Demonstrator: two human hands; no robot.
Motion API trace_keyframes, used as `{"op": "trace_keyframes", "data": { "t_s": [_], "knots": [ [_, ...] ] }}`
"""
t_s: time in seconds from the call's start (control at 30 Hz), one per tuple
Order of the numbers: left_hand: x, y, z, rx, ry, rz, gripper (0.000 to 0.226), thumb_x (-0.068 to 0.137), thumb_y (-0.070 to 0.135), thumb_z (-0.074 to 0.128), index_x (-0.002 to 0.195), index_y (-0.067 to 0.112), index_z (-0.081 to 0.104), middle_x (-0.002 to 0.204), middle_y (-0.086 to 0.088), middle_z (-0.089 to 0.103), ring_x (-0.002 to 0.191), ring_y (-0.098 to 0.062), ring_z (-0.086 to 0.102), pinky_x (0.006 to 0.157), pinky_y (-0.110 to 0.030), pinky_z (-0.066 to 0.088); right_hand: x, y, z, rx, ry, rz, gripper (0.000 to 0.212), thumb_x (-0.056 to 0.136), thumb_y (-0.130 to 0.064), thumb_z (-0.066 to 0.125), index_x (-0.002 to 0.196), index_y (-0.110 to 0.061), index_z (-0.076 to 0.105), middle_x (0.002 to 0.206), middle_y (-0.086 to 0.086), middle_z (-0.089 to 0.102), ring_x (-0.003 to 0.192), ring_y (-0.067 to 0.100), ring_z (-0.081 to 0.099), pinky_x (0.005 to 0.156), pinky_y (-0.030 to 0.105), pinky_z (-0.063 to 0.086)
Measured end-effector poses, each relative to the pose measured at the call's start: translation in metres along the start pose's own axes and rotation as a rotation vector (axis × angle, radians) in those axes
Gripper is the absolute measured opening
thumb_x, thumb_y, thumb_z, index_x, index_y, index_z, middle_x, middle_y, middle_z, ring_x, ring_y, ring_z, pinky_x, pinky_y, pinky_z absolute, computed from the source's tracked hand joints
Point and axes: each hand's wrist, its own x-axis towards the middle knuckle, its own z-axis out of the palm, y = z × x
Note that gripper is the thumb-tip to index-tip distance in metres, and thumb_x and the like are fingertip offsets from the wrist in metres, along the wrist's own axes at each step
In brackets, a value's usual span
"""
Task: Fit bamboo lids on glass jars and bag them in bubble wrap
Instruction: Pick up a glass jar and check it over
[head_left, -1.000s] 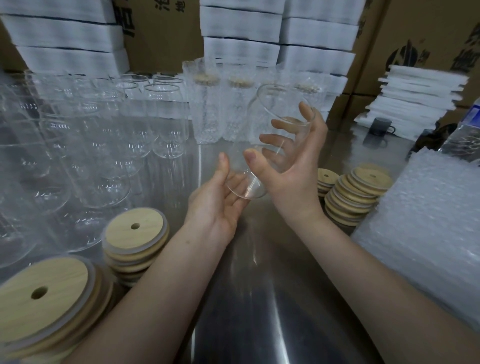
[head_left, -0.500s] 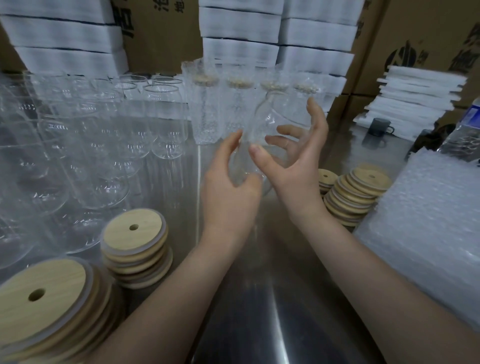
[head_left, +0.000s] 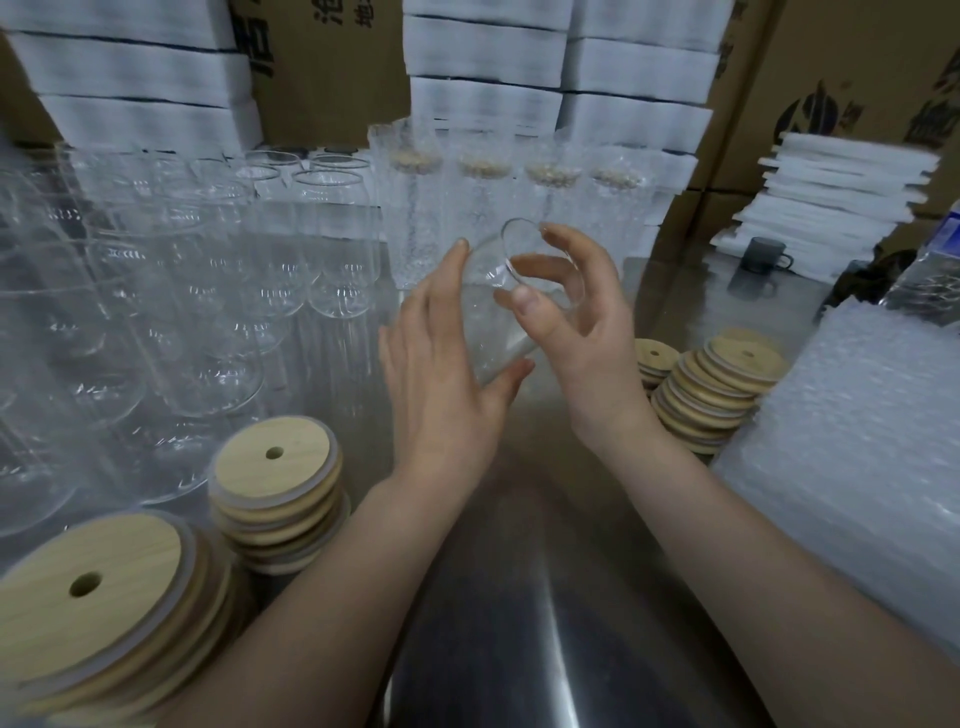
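Note:
A clear glass jar (head_left: 491, 312) is held tilted above the steel table, its open mouth turned up and to the right. My left hand (head_left: 447, 384) holds its lower body between thumb and fingers. My right hand (head_left: 576, 322) curls round the rim end, fingertips on the mouth. Bamboo lids with a centre hole lie in stacks at the front left (head_left: 88, 587), left of my forearm (head_left: 278, 493) and at the right (head_left: 727, 379). A pile of bubble wrap bags (head_left: 857, 467) lies at the right.
Rows of empty glass jars (head_left: 171, 291) fill the left side. Several lidded jars in bubble wrap (head_left: 498, 208) stand at the back centre. White foam sheet stacks (head_left: 483, 67) and cardboard boxes line the back. A dark mug (head_left: 763, 257) sits far right.
The jar has been turned between both hands. My left hand moved from under its base up onto its side, and my right hand shifted over the rim end.

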Motion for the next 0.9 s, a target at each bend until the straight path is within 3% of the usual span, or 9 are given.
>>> {"op": "trace_keyframes", "data": {
  "t_s": [0.1,0.17,0.27,0.33,0.47,0.63,0.8,0.9],
  "knots": [
    [0.002,-0.002,-0.001,0.080,0.007,0.032,0.094,0.073,0.018,0.083,0.150,0.018,0.030,0.147,-0.009,0.041,0.138,-0.027,0.037,0.110,-0.059,0.028,0.000,-0.002,-0.001,0.025,-0.010,0.020,0.045,0.085,-0.003,0.069,0.122,-0.003,0.043,0.112,-0.002,0.052,0.091,-0.006,0.066,0.083,0.026,0.058],
    [0.003,-0.003,-0.002,0.133,0.009,0.052,0.093,0.071,0.013,0.083,0.148,0.022,0.032,0.144,-0.012,0.042,0.137,-0.033,0.037,0.110,-0.064,0.024,0.000,-0.004,-0.001,0.045,0.003,0.050,0.042,0.085,0.000,0.069,0.116,-0.005,0.042,0.112,0.005,0.054,0.087,-0.005,0.067,0.081,0.025,0.058],
    [0.004,-0.003,-0.003,0.179,0.012,0.057,0.098,0.069,-0.001,0.079,0.139,0.037,0.022,0.148,-0.012,0.037,0.144,-0.034,0.026,0.116,-0.065,0.009,-0.002,-0.008,0.005,0.133,0.046,0.117,0.040,0.082,-0.003,0.071,0.110,-0.008,0.043,0.108,0.006,0.059,0.088,0.005,0.070,0.087,0.038,0.058],
    [0.004,-0.003,-0.002,0.211,0.014,0.084,0.100,0.065,-0.012,0.072,0.136,0.037,0.020,0.149,-0.013,0.035,0.147,-0.035,0.020,0.117,-0.064,0.006,-0.002,-0.009,0.008,0.197,0.087,0.165,0.037,0.082,-0.005,0.072,0.105,-0.009,0.043,0.100,0.002,0.060,0.091,0.015,0.069,0.089,0.047,0.056],
    [0.003,-0.003,0.000,0.284,0.028,0.158,0.095,0.063,-0.017,0.062,0.134,0.033,0.024,0.147,-0.017,0.038,0.145,-0.039,0.022,0.115,-0.068,0.009,0.002,-0.010,0.005,0.289,0.144,0.303,0.026,0.087,-0.015,0.071,0.093,-0.014,0.046,0.096,0.008,0.064,0.107,0.030,0.068,0.093,0.056,0.054],
    [0.001,-0.004,0.001,0.266,0.037,0.184,0.093,0.061,-0.017,0.061,0.133,0.031,0.027,0.146,-0.017,0.039,0.144,-0.037,0.022,0.115,-0.066,0.008,0.009,-0.008,-0.003,0.489,0.149,0.415,0.017,0.092,-0.022,0.065,0.093,-0.015,0.049,0.080,0.004,0.071,0.092,0.023,0.070,0.095,0.049,0.052],
    [0.002,-0.007,0.001,0.157,0.079,0.168,0.091,0.063,-0.008,0.071,0.133,0.030,0.027,0.143,-0.017,0.040,0.140,-0.039,0.031,0.111,-0.066,0.018,0.012,-0.004,-0.005,0.716,0.059,0.504,0.005,0.094,-0.021,0.059,0.093,-0.016,0.058,0.089,0.005,0.070,0.097,0.022,0.068,0.102,0.038,0.047],
    [0.004,-0.010,0.001,0.100,0.147,0.138,0.087,0.068,0.008,0.080,0.133,0.027,0.027,0.139,-0.016,0.045,0.131,-0.037,0.042,0.106,-0.059,0.030,0.012,-0.003,-0.005,0.818,-0.053,0.490,0.018,0.089,-0.021,0.056,0.105,-0.014,0.063,0.099,0.004,0.071,0.104,0.020,0.065,0.109,0.035,0.040]
  ]
}}
